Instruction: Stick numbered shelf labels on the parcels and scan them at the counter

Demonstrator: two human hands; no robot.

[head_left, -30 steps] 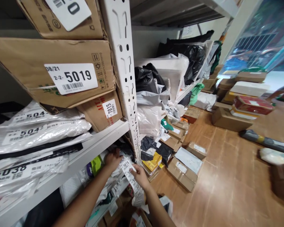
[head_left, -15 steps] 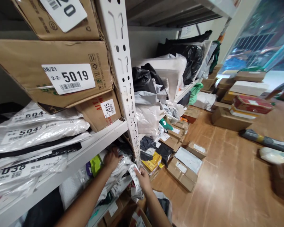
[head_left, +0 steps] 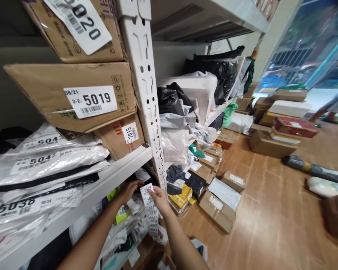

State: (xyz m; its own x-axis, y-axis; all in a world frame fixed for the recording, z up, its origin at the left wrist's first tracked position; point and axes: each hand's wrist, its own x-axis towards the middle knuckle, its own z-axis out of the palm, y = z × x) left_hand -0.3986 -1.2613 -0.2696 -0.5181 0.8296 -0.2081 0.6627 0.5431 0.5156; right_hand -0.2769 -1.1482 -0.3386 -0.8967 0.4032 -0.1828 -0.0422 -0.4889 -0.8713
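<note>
My right hand [head_left: 159, 198] pinches the upper end of a strip of white number labels [head_left: 150, 212], which hangs down in front of the lower shelf; the top label reads 5019. Just left of it, my left hand [head_left: 129, 192] has its fingers bent together, their tips close to the strip's top corner. What those fingers hold, if anything, is hidden. Under my left hand lie plastic-wrapped parcels, among them a yellow-green packet [head_left: 122, 214] with a number label.
A white perforated shelf post [head_left: 150, 101] stands right beside my hands. Above them, the shelf edge [head_left: 112, 176] carries labelled mailer bags [head_left: 59, 159] and a cardboard box [head_left: 98, 93] marked 5019. More cartons [head_left: 218, 210] lie on the wooden floor to the right.
My left hand has come up off the parcels, toward the label strip. The strip, in my right hand, has shifted left and up and now hangs straighter, its numbers facing me.
</note>
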